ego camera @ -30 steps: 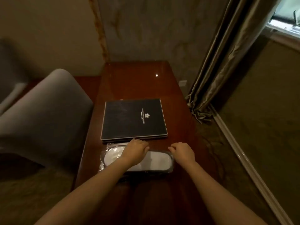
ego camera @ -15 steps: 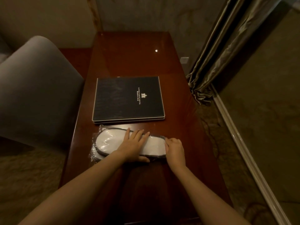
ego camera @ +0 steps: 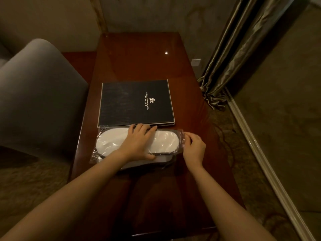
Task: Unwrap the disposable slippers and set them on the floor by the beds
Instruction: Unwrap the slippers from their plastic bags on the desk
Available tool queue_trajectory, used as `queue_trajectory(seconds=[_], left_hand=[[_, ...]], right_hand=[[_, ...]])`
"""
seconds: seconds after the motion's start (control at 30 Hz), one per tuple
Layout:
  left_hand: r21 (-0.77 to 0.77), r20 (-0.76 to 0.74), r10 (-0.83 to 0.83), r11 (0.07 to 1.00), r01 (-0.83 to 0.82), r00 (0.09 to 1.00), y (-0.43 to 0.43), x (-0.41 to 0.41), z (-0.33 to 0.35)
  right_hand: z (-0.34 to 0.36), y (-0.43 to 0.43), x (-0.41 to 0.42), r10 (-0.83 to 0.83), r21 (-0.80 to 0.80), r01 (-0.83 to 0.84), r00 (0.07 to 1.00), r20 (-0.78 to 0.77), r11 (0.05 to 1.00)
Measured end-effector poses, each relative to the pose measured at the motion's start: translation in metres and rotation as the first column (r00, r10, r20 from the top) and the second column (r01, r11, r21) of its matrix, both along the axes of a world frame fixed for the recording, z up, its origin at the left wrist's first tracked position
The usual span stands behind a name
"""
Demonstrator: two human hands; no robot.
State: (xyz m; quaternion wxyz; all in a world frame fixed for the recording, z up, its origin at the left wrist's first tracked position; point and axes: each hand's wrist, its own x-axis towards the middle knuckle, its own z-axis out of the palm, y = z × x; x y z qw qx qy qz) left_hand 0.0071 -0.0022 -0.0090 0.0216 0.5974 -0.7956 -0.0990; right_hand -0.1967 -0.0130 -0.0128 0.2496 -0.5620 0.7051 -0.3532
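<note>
The white slippers lie in a clear wrap on the brown tabletop, just near of a black folder. The left hand lies flat and open on top of them, fingers spread. The right hand pinches the right end of the wrap in its grip. A grey chair stands at the left.

I am seeing one wrapped slipper pack and one black folder at twelve o'clock. I am counting one table, one chair, two hands.
</note>
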Motion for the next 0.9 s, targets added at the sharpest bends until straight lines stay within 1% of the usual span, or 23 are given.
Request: queue_trajectory(seconds=[0.1,0.13,0.2,0.27,0.33,0.4,0.43,0.5,0.57,0.67,0.7,0.73,0.77,0.8,0.83,0.87,0.9], left_hand=[[-0.064,-0.038,0.036,0.997,-0.039,0.999,-0.007,0.006,0.021],[-0.071,-0.053,0.049,0.996,-0.052,0.997,-0.009,0.007,0.026],[-0.072,-0.061,0.064,0.995,-0.068,0.996,-0.01,0.009,0.034],[-0.066,-0.049,0.076,0.995,-0.079,0.996,-0.011,0.011,0.039],[-0.058,-0.047,0.09,0.994,-0.093,0.995,-0.011,0.013,0.043],[-0.056,-0.042,0.093,0.994,-0.095,0.995,-0.01,0.013,0.046],[-0.057,-0.046,0.095,0.994,-0.098,0.994,-0.009,0.014,0.047],[-0.06,-0.065,0.11,0.992,-0.114,0.992,-0.006,0.016,0.048],[-0.05,-0.077,0.121,0.991,-0.125,0.99,-0.003,0.018,0.048],[-0.043,-0.037,0.12,0.992,-0.121,0.992,0.001,0.023,0.044],[-0.044,-0.024,0.123,0.991,-0.124,0.992,0.002,0.025,0.042],[-0.044,-0.016,0.129,0.991,-0.129,0.992,0.003,0.026,0.041],[-0.042,-0.011,0.132,0.99,-0.132,0.991,0.003,0.027,0.041],[-0.04,-0.006,0.131,0.99,-0.132,0.991,0.003,0.027,0.041],[-0.042,-0.001,0.127,0.991,-0.127,0.992,0.002,0.027,0.041],[-0.048,0.003,0.121,0.991,-0.121,0.993,0.001,0.026,0.042],[-0.058,0.003,0.117,0.991,-0.117,0.993,0.001,0.025,0.043]], right_hand=[[0.017,-0.012,-0.005,-0.055,0.011,0.054,0.991,0.124,0.998],[0.02,-0.015,-0.007,-0.073,0.047,0.065,0.979,0.189,0.997],[0.026,-0.022,-0.009,-0.11,0.165,0.051,0.921,0.373,0.985],[0.032,-0.024,-0.011,-0.109,0.261,-0.031,0.857,0.503,0.965],[0.038,-0.025,-0.011,-0.022,0.305,-0.17,0.843,0.538,0.937],[0.043,-0.024,-0.01,0.08,0.319,-0.271,0.86,0.503,0.908],[0.043,-0.024,-0.01,0.104,0.31,-0.288,0.862,0.496,0.906],[0.039,-0.023,-0.01,0.103,0.292,-0.282,0.856,0.506,0.914],[0.034,-0.019,-0.013,0.091,0.314,-0.276,0.864,0.495,0.908],[0.025,-0.014,-0.016,0.046,0.326,-0.217,0.887,0.46,0.92],[0.026,-0.014,-0.016,0.043,0.283,-0.164,0.92,0.389,0.945],[0.029,-0.014,-0.015,0.063,0.2,-0.123,0.958,0.279,0.972],[0.034,-0.015,-0.014,0.104,0.094,-0.123,0.979,0.178,0.988],[0.04,-0.017,-0.011,0.167,-0.003,-0.168,0.98,0.108,0.986],[0.046,-0.019,-0.007,0.242,-0.061,-0.238,0.968,0.061,0.969],[0.051,-0.022,-0.001,0.312,-0.074,-0.308,0.95,0.035,0.948],[0.055,-0.024,0.004,0.363,-0.048,-0.362,0.931,0.035,0.931]])
